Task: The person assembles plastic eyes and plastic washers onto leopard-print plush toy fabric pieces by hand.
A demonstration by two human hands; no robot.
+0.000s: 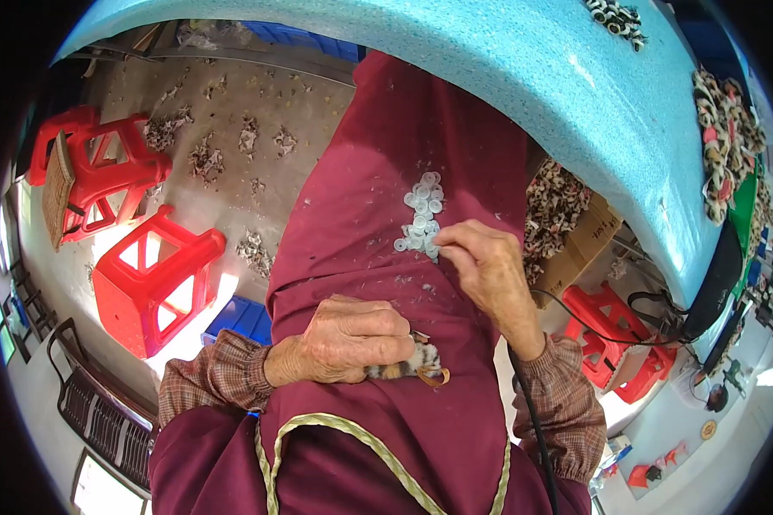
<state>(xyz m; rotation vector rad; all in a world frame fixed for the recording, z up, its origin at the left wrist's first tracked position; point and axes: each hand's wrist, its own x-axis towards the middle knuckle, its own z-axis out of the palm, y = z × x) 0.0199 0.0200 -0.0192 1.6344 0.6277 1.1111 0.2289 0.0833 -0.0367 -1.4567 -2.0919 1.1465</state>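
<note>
My left hand (358, 337) is closed around a small furry plush piece (412, 365), patterned in grey, white and tan. A tan-orange loop (438, 378) sticks out from its right end. Most of the plush is hidden under the fingers. Farther up my lap lies a loose pile of small translucent plastic discs (422, 206), round with raised centres. At the near right edge of that pile, my right hand (487, 266) has thumb and fingertips pinched together, touching the discs; what is between them, if anything, I cannot make out.
A maroon apron (361, 197) with fluff on it covers my lap. Ahead curves a light blue speckled tabletop (541, 77), with plush pieces (721, 137) along its right side. A cardboard box (580, 245) of similar pieces stands below. Red stools (157, 279) are at left; a black cable (532, 403) passes my right arm.
</note>
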